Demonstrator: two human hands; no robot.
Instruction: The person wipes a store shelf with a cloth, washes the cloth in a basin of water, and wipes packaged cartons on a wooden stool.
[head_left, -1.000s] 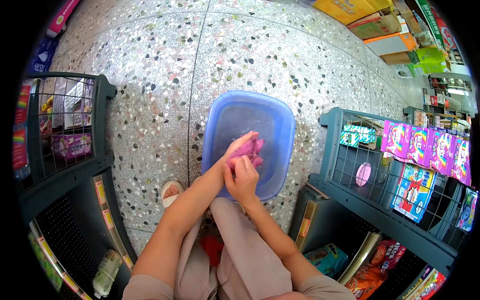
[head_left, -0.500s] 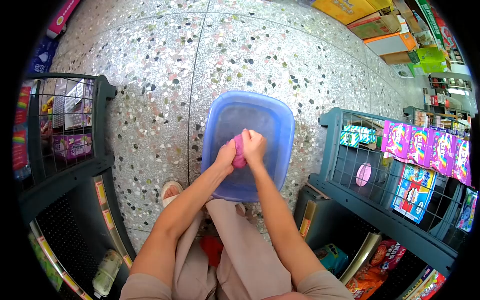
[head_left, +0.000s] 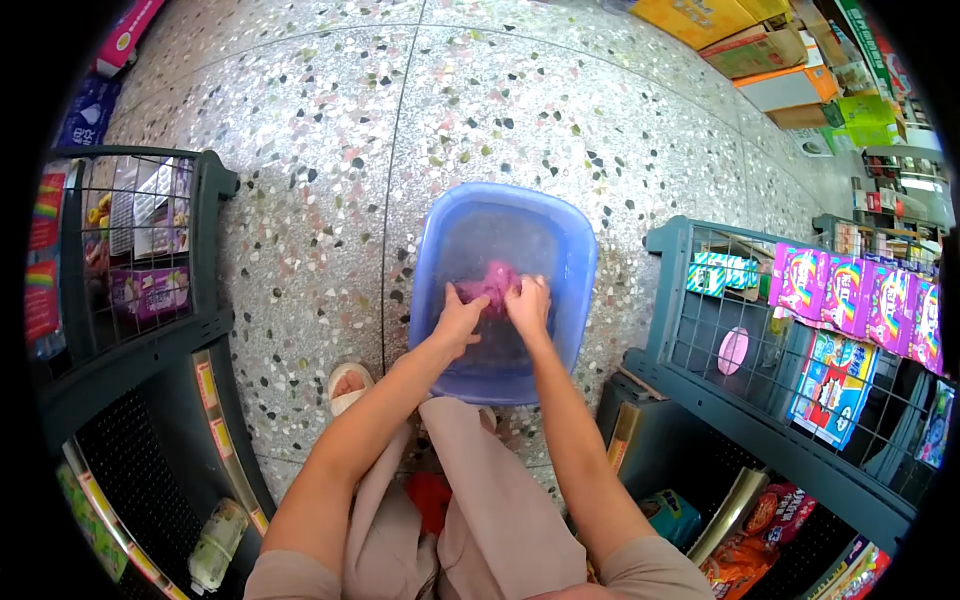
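A wet pink cloth lies loosely bunched at the water in a blue plastic basin. My left hand holds its left side between thumb and forefinger, the other fingers apart from it. On the right side, the fingers of my right hand are closed on the cloth's edge. Both hands are inside the basin, over the grey-looking water. Part of the cloth is blurred and under the surface, so its full shape is hidden.
The basin stands on a speckled stone floor in front of my legs. A dark wire-fronted shelf is close on my left, another shelf with purple candy packets on my right. Cardboard boxes are stacked at the far right.
The cloth was squeezed into a tight lump between both hands. Now it is lower in the water and spread looser, and my hands have moved apart.
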